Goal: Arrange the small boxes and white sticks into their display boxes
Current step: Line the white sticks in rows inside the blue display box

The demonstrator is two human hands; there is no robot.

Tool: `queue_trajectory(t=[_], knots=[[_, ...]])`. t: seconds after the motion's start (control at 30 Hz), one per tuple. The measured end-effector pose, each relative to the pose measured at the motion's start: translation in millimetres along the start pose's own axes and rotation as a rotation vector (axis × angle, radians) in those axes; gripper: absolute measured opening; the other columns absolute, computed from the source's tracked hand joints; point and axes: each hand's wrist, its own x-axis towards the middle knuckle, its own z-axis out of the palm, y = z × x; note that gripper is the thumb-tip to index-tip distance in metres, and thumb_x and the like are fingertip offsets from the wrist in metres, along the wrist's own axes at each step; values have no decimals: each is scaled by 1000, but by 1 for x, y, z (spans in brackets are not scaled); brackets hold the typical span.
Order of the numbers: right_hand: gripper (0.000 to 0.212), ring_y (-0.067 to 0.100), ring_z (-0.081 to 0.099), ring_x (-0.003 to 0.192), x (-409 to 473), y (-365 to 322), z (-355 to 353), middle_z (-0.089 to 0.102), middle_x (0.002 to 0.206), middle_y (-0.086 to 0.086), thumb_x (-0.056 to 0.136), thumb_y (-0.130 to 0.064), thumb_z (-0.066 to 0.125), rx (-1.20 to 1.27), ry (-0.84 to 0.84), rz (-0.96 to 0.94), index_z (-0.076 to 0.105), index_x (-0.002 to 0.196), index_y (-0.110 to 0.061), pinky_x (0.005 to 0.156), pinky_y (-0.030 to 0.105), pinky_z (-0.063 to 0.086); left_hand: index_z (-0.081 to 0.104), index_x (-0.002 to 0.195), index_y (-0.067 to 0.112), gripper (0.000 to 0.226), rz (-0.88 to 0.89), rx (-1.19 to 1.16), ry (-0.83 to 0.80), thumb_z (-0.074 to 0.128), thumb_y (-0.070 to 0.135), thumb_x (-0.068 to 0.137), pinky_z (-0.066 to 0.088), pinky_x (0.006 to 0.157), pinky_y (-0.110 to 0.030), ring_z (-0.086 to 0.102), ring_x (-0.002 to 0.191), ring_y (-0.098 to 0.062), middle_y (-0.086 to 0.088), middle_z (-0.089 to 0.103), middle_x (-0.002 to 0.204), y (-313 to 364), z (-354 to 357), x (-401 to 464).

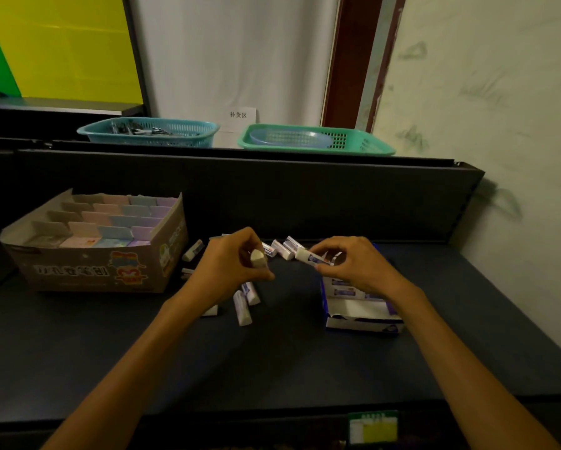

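Both hands are working over the dark shelf (272, 368), each gripping one white stick. Left hand (230, 264) is curling its fingers round a stick (258, 258) with the blunt end facing the camera; right hand (347, 261) is pinching another stick (311, 256) near its middle, lying roughly level, the bare end pointing left. Hands are apart, not touching each other.

The right hand is hovering just above the blue-and-white display box (360, 306), which is sitting open with a few sticks already lying at its far end; the near part is showing bare card. My read: the stick is being turned level to match that row before it goes in.

Loose sticks are lying in two groups: a cluster (282, 248) behind the hands, and a few (245, 303) under the left wrist. So the stick half of the job is looking well short of done.

The cardboard display box (94, 241) at left is holding the small pastel boxes in tidy stepped rows, looking full. One stray stick (193, 250) is lying just beside its right wall.

Two green baskets (149, 133) are sitting on the ledge behind, well apart from the work.
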Motion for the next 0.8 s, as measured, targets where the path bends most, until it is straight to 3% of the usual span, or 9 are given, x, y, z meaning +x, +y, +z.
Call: queue_trajectory(t=[0.17, 0.3, 0.47, 0.6, 0.8], knots=[[30, -6, 56, 85, -17, 14, -15, 55, 97, -20, 85, -17, 68, 38, 3, 37, 63, 114, -23, 69, 6, 46, 57, 97, 34, 31, 4, -51, -53, 76, 25, 74, 53, 73, -22, 62, 84, -3, 10, 63, 95, 14, 13, 6], [30, -9, 57, 83, -27, 24, -23, 56, 97, -19, 85, -17, 69, 46, 6, 44, 63, 114, -21, 70, 6, 47, 61, 106, 31, 31, 38, 4, -98, 71, 19, 79, 52, 79, -21, 59, 93, -4, 12, 57, 109, 25, 25, 11], [32, -1, 60, 89, -37, 38, -32, 60, 102, -14, 84, -18, 69, 50, 3, 58, 63, 115, -21, 72, 15, 50, 58, 111, 29, 27, 70, -23, -133, 65, 22, 85, 52, 75, -17, 60, 90, 2, 14, 61, 102, 36, 38, 17], [32, -2, 60, 88, -42, 47, -37, 62, 103, -12, 84, -19, 70, 61, 12, 72, 63, 115, -22, 71, 14, 49, 52, 112, 31, 24, 58, -34, -143, 59, 27, 89, 46, 62, -10, 58, 80, 11, 16, 59, 90, 42, 49, 21], [34, -2, 58, 89, -47, 59, -43, 60, 105, -12, 84, -21, 70, 59, 4, 77, 62, 117, -21, 70, 10, 48, 53, 118, 25, 23, 53, -123, -232, 47, 24, 96, 49, 64, -11, 61, 80, 6, 12, 62, 91, 48, 62, 29]])
